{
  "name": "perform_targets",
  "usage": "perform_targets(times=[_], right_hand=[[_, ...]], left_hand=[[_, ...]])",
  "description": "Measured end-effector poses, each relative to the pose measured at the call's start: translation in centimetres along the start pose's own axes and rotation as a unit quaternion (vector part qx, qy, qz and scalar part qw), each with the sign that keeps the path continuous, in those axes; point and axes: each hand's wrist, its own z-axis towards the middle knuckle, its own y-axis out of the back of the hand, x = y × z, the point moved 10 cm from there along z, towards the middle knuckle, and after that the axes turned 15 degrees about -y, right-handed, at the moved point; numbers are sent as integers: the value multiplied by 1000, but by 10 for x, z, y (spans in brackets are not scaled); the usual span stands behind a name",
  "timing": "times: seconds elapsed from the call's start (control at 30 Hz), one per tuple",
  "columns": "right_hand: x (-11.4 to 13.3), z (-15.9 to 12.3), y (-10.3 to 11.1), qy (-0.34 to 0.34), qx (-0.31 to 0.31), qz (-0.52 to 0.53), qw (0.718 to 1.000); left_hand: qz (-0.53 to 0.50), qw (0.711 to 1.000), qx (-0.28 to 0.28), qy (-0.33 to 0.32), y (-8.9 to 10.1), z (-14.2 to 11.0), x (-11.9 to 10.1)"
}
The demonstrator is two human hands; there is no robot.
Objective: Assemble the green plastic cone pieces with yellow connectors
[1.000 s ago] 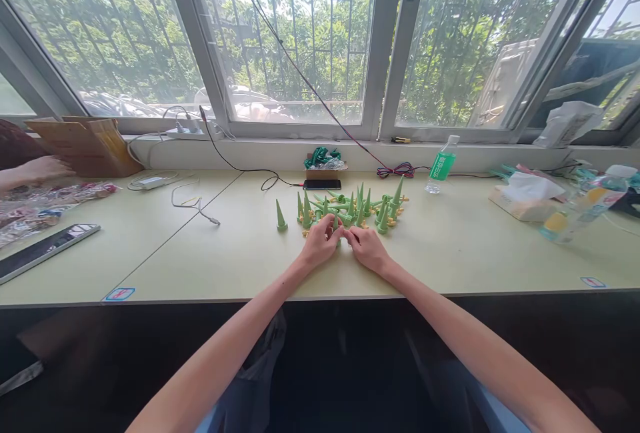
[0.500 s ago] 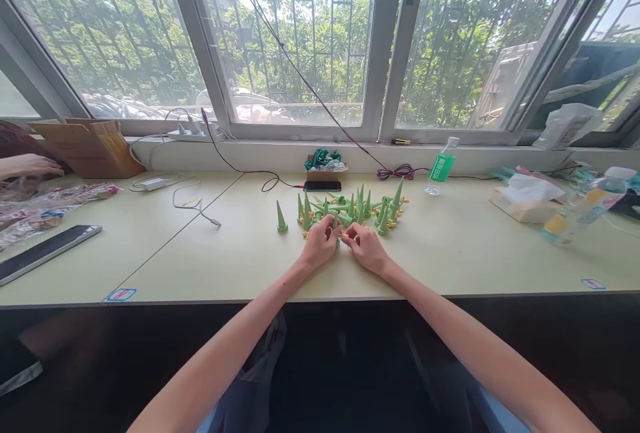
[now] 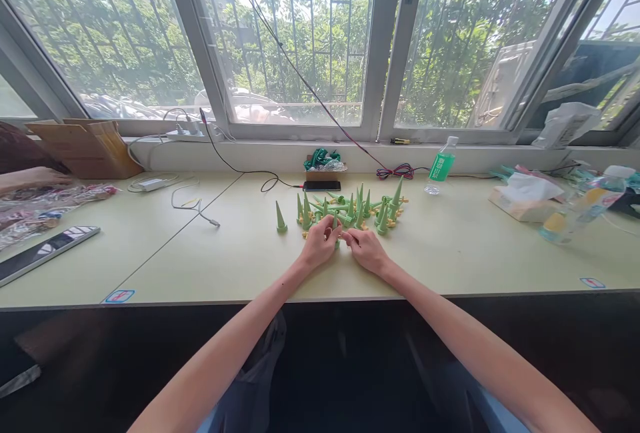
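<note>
My left hand (image 3: 321, 243) is closed around a green cone (image 3: 335, 222), which stands upright near the front of a cluster. Close on its right, my right hand (image 3: 367, 249) has its fingers pinched together at the cone's lower side; whatever lies between those fingertips is too small to make out. Behind both hands, several green cones (image 3: 395, 201) stand or lie in a loose group, with small yellow pieces (image 3: 404, 200) among them. A single green cone (image 3: 281, 218) stands apart to the left.
Behind the cones lie a black phone (image 3: 322, 186) and a small box of green material (image 3: 325, 165). A water bottle (image 3: 441, 167), a tissue box (image 3: 523, 204) and another bottle (image 3: 583, 209) stand to the right. Cables (image 3: 200, 209) and a tablet-like device (image 3: 47, 253) lie left, near another person's arm (image 3: 33, 179).
My right hand's fingers have closed in slightly toward the cone. My left hand keeps its hold. At the far left, the other person's hand has shifted.
</note>
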Motion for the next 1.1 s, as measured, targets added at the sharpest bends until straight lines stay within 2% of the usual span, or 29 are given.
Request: perform_targets(times=[0.6, 1.1], right_hand=[[-4, 1, -1, -14, 20, 66, 998], [-2, -1, -3, -13, 10, -24, 1000]], left_hand=[[24, 1000, -1, -4, 1, 0, 0], [13, 1000, 6, -16, 0, 0, -6]])
